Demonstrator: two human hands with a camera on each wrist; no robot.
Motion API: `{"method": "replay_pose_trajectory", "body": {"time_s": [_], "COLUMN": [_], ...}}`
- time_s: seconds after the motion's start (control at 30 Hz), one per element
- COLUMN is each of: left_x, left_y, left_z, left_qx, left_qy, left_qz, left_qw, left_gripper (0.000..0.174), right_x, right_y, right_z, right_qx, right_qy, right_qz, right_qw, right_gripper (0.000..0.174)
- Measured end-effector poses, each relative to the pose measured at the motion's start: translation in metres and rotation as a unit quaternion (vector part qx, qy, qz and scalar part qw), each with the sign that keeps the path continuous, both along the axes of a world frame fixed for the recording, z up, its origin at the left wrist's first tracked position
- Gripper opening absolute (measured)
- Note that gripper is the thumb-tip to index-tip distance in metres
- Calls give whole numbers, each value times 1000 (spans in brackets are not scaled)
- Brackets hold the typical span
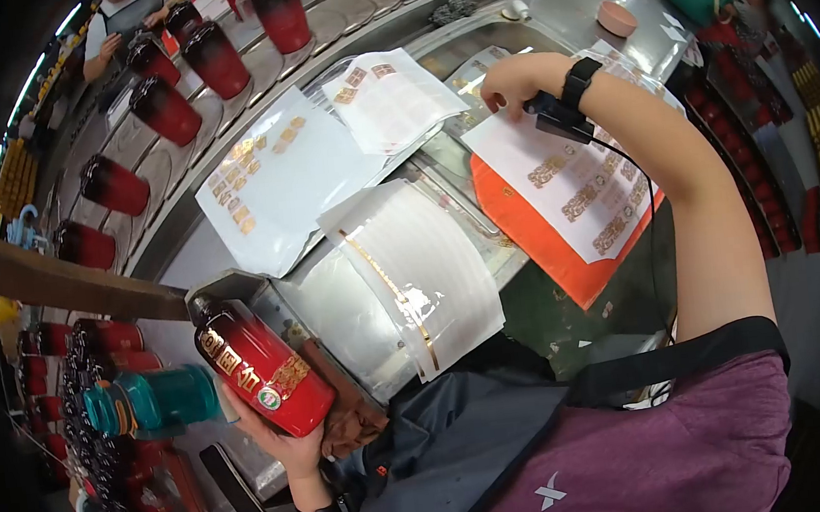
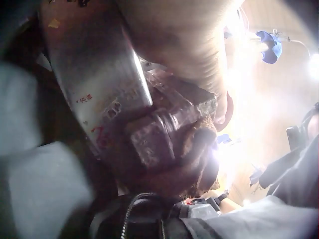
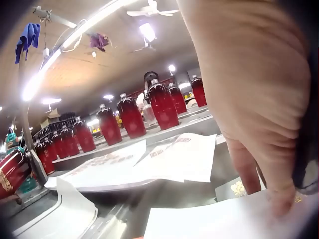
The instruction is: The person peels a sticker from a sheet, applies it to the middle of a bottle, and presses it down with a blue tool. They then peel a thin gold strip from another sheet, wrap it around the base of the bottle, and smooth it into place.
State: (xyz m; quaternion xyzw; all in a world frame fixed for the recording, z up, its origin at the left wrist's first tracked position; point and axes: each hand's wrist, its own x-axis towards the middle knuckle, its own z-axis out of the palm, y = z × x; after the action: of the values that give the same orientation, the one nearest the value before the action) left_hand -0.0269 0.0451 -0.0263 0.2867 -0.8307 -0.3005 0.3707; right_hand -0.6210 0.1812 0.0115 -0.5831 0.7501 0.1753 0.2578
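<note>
My left hand (image 1: 295, 447) holds a glossy bottle (image 1: 268, 368), dark at the neck and red below, from beneath. The bottle lies tilted, with gold characters, a gold pattern and a small green-and-white round mark on its side. In the left wrist view the palm (image 2: 174, 35) fills the top and the bottle is not clearly visible. My right hand (image 1: 524, 82) bends down to the far edge of a white decal sheet (image 1: 560, 177) with rows of gold patterns. In the right wrist view, thumb and finger pinch the sheet's edge.
An orange sheet (image 1: 515, 221) lies under the decal sheet. More decal sheets (image 1: 298, 173) and a curled translucent sheet (image 1: 431, 274) cover the metal bench. Red bottles (image 1: 164, 112) stand along a conveyor behind. A teal jar (image 1: 162, 398) and a phone (image 1: 232, 482) are at left.
</note>
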Motion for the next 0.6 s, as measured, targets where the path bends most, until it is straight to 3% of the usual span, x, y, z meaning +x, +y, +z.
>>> {"method": "replay_pose_trajectory", "body": {"time_s": [0.13,0.37,0.43,0.6], "left_x": [0,3,4,10], "left_y": [-1,-2,-2,-3], "left_z": [1,-1,-1,-4], "left_qx": [-11,-18,-35,-37], "left_qy": [-6,-19,-29,-53], "left_qz": [4,14,17,36], "left_qw": [1000,1000,999,997], "left_gripper": [121,122,123,126], "right_x": [-8,-9,-31,-67], "right_y": [0,-18,-23,-35], "right_z": [-7,8,-7,-64], "right_qx": [-10,-33,-125,-132], "right_qy": [20,44,-1,19], "right_qz": [-13,5,-15,-83], "right_qw": [1000,998,992,988], "right_gripper": [32,23,20,19]}}
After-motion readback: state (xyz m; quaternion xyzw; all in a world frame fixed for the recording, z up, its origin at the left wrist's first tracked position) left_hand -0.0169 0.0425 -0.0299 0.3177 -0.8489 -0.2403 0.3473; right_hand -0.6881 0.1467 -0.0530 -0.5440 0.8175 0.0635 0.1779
